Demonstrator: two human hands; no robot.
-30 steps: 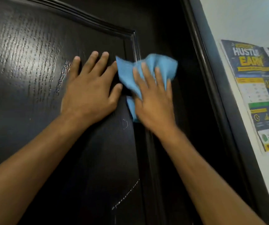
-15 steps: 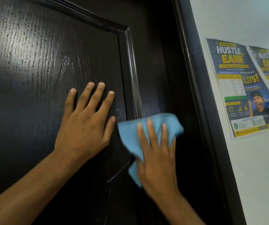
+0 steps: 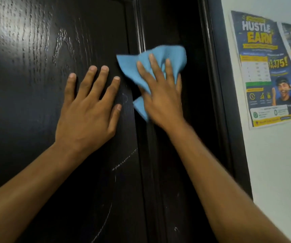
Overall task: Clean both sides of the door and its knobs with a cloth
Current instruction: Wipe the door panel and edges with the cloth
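Observation:
A dark, glossy wood-grain door [image 3: 27, 85] fills most of the view. My left hand [image 3: 90, 109] lies flat on its panel with fingers spread. My right hand [image 3: 162, 95] presses a light blue cloth [image 3: 169, 57] flat against the door's right stile, beside the raised panel moulding [image 3: 139, 32], with straight fingers on top of the cloth. The cloth bunches out above and below that hand. No knob is in view.
The dark door frame [image 3: 216, 85] runs down the right side of the door. Beyond it, a white wall [image 3: 278, 172] carries two overlapping blue and yellow posters [image 3: 264, 67]. Faint pale scratch marks [image 3: 123, 160] cross the door's lower panel.
My right hand slid the cloth down the stile, then back up and slightly right. My left hand stayed flat on the panel. The view shifted along the door.

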